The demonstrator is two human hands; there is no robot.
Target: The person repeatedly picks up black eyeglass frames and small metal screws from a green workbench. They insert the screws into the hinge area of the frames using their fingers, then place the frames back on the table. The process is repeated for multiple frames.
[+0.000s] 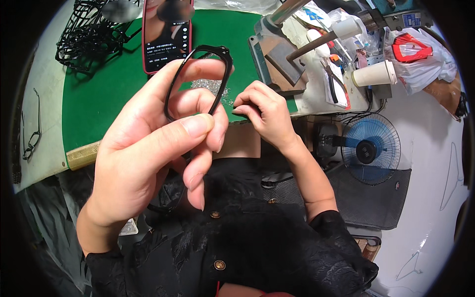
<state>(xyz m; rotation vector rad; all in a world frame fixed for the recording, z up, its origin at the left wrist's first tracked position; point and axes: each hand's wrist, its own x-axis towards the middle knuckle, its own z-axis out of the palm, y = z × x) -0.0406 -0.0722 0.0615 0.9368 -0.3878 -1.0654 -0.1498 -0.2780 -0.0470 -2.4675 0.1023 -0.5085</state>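
Observation:
Close to the camera, my left hand (pixel 141 148) is closed on a black eyeglass frame (pixel 223 85), pinching it between thumb and fingers. One rim stands upright above the thumb, and much of the rest is hidden behind the hand. Beyond it, a pile of tiny silver parts (pixel 212 85) lies on the green mat (pixel 118 106). My right hand (pixel 269 113) rests at the mat's near edge, just right of the pile. Its thumb and forefinger are pressed together; whatever they may hold is too small to make out.
A phone (pixel 166 52) stands at the back, beside a heap of black frames (pixel 84 44). Another eyeglass frame (pixel 33 137) lies far left. A metal press (pixel 282 64) occupies the right, near pliers (pixel 335 84) and a paper cup (pixel 373 75). Below the table is a fan (pixel 367 151).

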